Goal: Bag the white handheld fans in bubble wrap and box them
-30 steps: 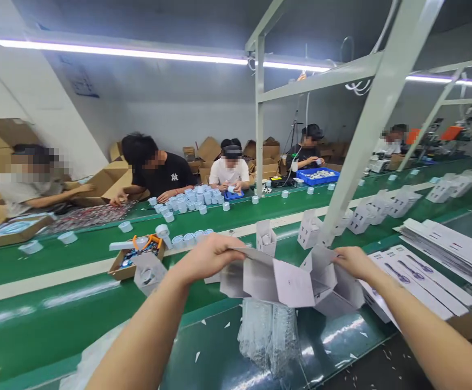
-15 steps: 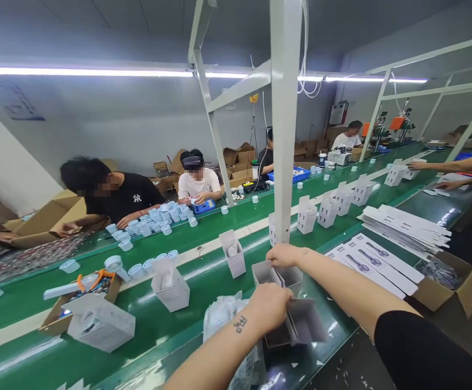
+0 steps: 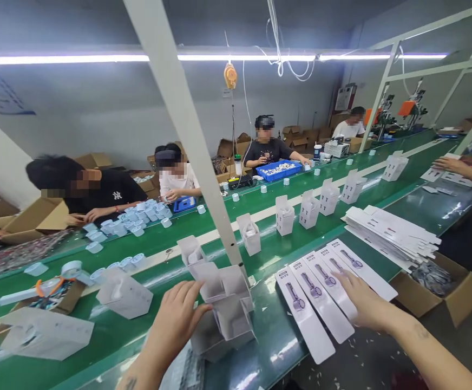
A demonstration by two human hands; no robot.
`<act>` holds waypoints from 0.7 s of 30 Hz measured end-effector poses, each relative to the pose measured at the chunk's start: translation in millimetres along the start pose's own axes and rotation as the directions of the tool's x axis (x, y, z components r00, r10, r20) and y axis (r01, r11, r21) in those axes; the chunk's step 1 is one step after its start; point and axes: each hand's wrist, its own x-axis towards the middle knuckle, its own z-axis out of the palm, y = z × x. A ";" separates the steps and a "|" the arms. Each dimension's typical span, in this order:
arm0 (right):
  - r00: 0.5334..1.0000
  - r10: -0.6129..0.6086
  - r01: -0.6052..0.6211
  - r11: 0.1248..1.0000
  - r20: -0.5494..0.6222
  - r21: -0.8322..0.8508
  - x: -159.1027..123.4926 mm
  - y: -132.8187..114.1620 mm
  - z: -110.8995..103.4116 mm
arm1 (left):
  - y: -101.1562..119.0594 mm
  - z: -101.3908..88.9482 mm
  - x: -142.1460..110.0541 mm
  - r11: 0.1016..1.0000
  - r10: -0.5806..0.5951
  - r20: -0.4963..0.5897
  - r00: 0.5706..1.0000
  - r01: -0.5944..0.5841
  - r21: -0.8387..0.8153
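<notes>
My left hand (image 3: 179, 311) is beside a cluster of open-topped white boxes (image 3: 231, 317), its fingers extended and thumb apart. The fingertips are at the edge of the boxes; whether they touch cannot be told. My right hand (image 3: 361, 298) lies over a fanned row of flat printed cards (image 3: 313, 303), each with a scissors-like tool pictured on it. Its fingers are stretched out on the cards, and part of a card is hidden beneath. Under my left wrist lies a clear plastic bag (image 3: 183, 371), partly hidden.
Filled white boxes (image 3: 284, 216) stand along the green conveyor belt (image 3: 260, 271). A slanted frame post (image 3: 195, 141) rises between the workers and me. Stacked flat cartons (image 3: 390, 233) and a cardboard box (image 3: 459, 292) are at right. Pale blue cups (image 3: 138, 216) are piled across the belt.
My right hand has left the open boxes and moved right onto the printed cards. My left hand has loosened from the boxes. The view has shifted, and the boxes appear further left.
</notes>
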 end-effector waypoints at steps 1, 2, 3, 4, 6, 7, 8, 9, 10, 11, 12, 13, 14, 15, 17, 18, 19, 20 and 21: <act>0.993 0.095 -0.084 0.985 0.074 -0.148 -11.7 19.5 20.6 | 19.0 3.7 -7.9 0.997 0.077 -0.131 0.988 -0.079 -0.013; 0.993 0.094 -0.075 0.966 0.068 -0.248 -21.0 32.2 40.2 | 43.7 12.5 -16.2 0.985 0.150 -0.222 0.963 -0.166 -0.051; 0.998 0.044 -0.031 0.951 0.036 -0.309 -27.3 39.0 57.6 | 72.4 26.9 -24.2 0.957 0.227 -0.250 0.941 -0.263 -0.122; 1.000 -0.031 0.028 0.939 -0.003 -0.342 -30.6 41.1 72.3 | 102.8 46.5 -31.5 0.904 0.347 -0.196 0.917 -0.383 -0.190; 0.973 -0.218 0.178 0.918 -0.076 -0.353 -29.2 37.5 92.6 | 158.9 96.9 -41.6 0.849 0.484 -0.046 0.874 -0.482 -0.219; 0.948 -0.306 0.259 0.901 -0.085 -0.348 -25.5 34.3 98.7 | 180.7 123.8 -43.8 0.849 0.508 0.073 0.858 -0.485 -0.208; 0.915 -0.397 0.349 0.873 -0.079 -0.340 -20.8 31.4 102.7 | 196.9 149.1 -44.1 0.842 0.534 0.203 0.821 -0.493 -0.219; 0.870 -0.488 0.442 0.835 -0.070 -0.328 -15.5 29.1 104.8 | 207.5 170.7 -42.6 0.853 0.520 0.323 0.790 -0.466 -0.235; 0.818 -0.570 0.525 0.791 -0.070 -0.314 -10.0 27.4 105.2 | 213.0 187.1 -39.6 0.868 0.496 0.405 0.768 -0.435 -0.238; 0.767 -0.635 0.588 0.752 -0.089 -0.298 -4.4 26.2 103.8 | 214.6 197.2 -35.4 0.882 0.472 0.451 0.758 -0.406 -0.241; 0.718 -0.683 0.633 0.721 -0.135 -0.282 1.2 25.1 100.4 | 213.4 200.7 -30.3 0.892 0.452 0.455 0.767 -0.383 -0.240; 0.674 -0.709 0.660 0.704 -0.207 -0.264 6.9 23.9 94.6 | 210.5 197.5 -24.4 0.897 0.441 0.417 0.795 -0.371 -0.241; 0.634 -0.712 0.673 0.700 -0.302 -0.238 12.7 22.3 86.0 | 206.9 188.3 -18.0 0.897 0.436 0.345 0.831 -0.367 -0.248; 0.596 -0.692 0.681 0.704 -0.406 -0.200 18.4 20.2 74.5 | 203.1 173.8 -11.3 0.893 0.429 0.250 0.868 -0.366 -0.263; 0.548 -0.607 0.696 0.712 -0.576 -0.088 29.0 14.3 43.0 | 195.7 133.8 1.7 0.889 0.360 0.042 0.932 -0.329 -0.318; 0.548 -0.558 0.701 0.713 -0.623 -0.022 32.9 10.4 24.2 | 191.9 110.7 6.6 0.888 0.291 -0.041 0.956 -0.286 -0.359; 0.569 -0.524 0.704 0.708 -0.634 0.047 35.2 5.9 4.5 | 187.6 87.2 9.5 0.881 0.208 -0.095 0.974 -0.228 -0.415; 0.603 -0.509 0.704 0.701 -0.615 0.111 35.6 0.7 -14.8 | 182.4 64.3 9.6 0.864 0.121 -0.107 0.987 -0.158 -0.478; 0.635 -0.506 0.703 0.691 -0.584 0.166 33.9 -5.5 -32.5 | 176.1 43.1 6.3 0.838 0.045 -0.079 0.996 -0.081 -0.539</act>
